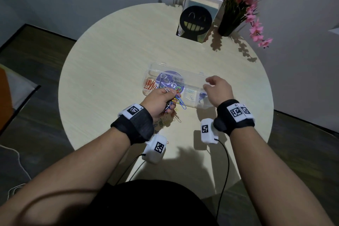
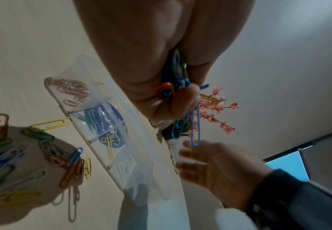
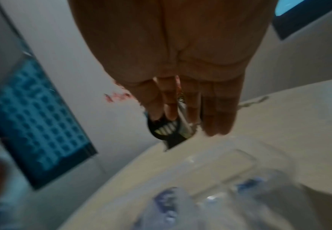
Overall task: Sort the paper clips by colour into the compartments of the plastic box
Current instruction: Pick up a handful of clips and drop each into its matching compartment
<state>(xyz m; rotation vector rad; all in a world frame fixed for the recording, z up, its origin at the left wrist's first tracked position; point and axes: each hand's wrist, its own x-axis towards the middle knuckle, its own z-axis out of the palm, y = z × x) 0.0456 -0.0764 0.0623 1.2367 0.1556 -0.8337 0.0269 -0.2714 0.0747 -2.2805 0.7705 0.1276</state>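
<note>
A clear plastic box with compartments lies open in the middle of the round table. Orange clips fill its left compartment; others hold green, yellow, white and blue clips. My left hand grips a bunch of mixed paper clips just in front of the box, with blue ones dangling. My right hand hovers over the box's right end, fingers relaxed and holding nothing. The right wrist view is blurred.
Loose mixed clips lie on the table in front of the box. At the back right stand a black smiley bookend with books and a dark vase of pink flowers. Cables run off the table's near edge.
</note>
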